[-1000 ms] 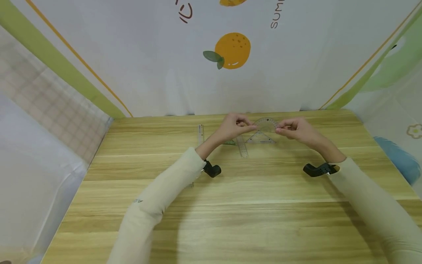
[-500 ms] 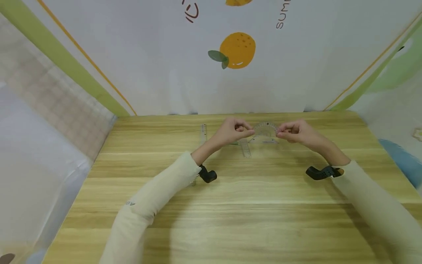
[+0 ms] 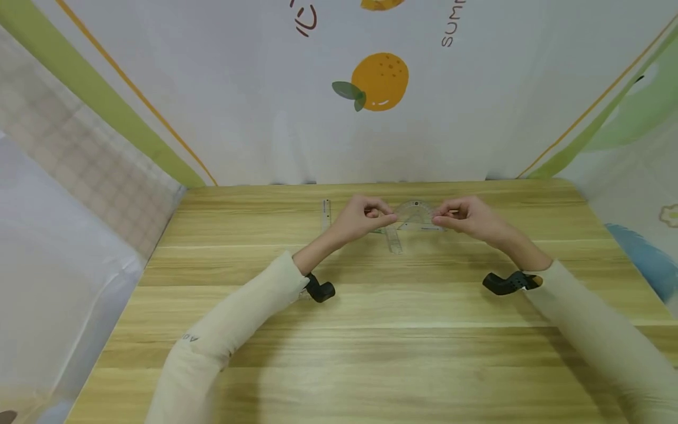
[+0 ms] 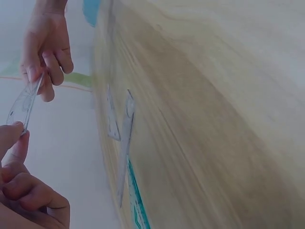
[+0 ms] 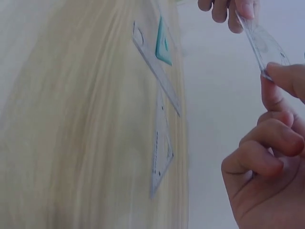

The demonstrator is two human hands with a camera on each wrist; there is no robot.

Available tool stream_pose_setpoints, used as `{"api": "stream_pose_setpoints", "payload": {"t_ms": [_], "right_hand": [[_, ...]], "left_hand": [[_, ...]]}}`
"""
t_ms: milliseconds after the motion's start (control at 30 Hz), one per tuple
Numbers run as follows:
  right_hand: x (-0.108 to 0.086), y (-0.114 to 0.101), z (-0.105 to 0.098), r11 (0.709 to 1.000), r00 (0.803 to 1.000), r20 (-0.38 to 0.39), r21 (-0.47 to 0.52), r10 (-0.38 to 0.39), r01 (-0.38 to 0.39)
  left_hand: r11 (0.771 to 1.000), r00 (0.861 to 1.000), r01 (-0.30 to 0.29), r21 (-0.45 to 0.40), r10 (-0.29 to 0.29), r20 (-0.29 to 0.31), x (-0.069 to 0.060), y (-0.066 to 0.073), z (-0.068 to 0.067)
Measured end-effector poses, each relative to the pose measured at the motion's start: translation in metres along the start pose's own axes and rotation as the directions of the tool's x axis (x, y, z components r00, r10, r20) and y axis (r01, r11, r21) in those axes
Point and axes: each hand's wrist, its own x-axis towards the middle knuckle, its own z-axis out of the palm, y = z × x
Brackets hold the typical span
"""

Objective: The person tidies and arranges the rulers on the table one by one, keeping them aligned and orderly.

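A clear half-round protractor (image 3: 415, 207) is held up above the table between both hands. The left hand (image 3: 361, 218) pinches its left corner with thumb and index finger; the right hand (image 3: 468, 218) pinches the right corner the same way. Both wrist views show the protractor raised off the tabletop. Below it lies a clear set square (image 5: 162, 143). Beside that is a clear ruler (image 3: 394, 241), and next to the ruler a green set square (image 5: 163, 45), mostly covered by the left hand in the head view.
Another clear ruler (image 3: 325, 213) lies left of the left hand. One more clear piece (image 3: 304, 294) is partly hidden under the left wrist's black camera (image 3: 321, 290). The wooden table (image 3: 381, 353) ends at a white printed curtain (image 3: 455, 129) behind.
Both hands, with the protractor between them, have come slightly lower and nearer in the head view, then shifted a little left. The head view has also moved slightly.
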Motion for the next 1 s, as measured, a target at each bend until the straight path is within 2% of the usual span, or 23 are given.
{"api": "stream_pose_setpoints", "payload": {"t_ms": [233, 433, 800, 1000], "right_hand": [[0.006, -0.004, 0.013, 1.0, 1.0, -0.009, 0.006, 0.021, -0.021], [0.007, -0.003, 0.019, 1.0, 1.0, -0.012, 0.006, 0.016, -0.016], [0.009, -0.005, 0.028, 0.998, 0.998, 0.026, 0.023, -0.052, 0.052], [0.012, -0.009, 0.033, 0.997, 0.997, 0.046, 0.041, -0.064, 0.062]], "left_hand": [[0.996, 0.999, 0.032, 0.08, -0.029, -0.044, -0.01, -0.001, -0.005], [0.994, 0.997, 0.069, 0.087, -0.065, -0.049, -0.016, -0.001, -0.006], [0.995, 0.997, 0.052, 0.088, -0.048, -0.055, -0.029, -0.003, -0.008], [0.996, 0.998, 0.044, 0.083, -0.04, -0.046, -0.035, -0.002, -0.014]]}}
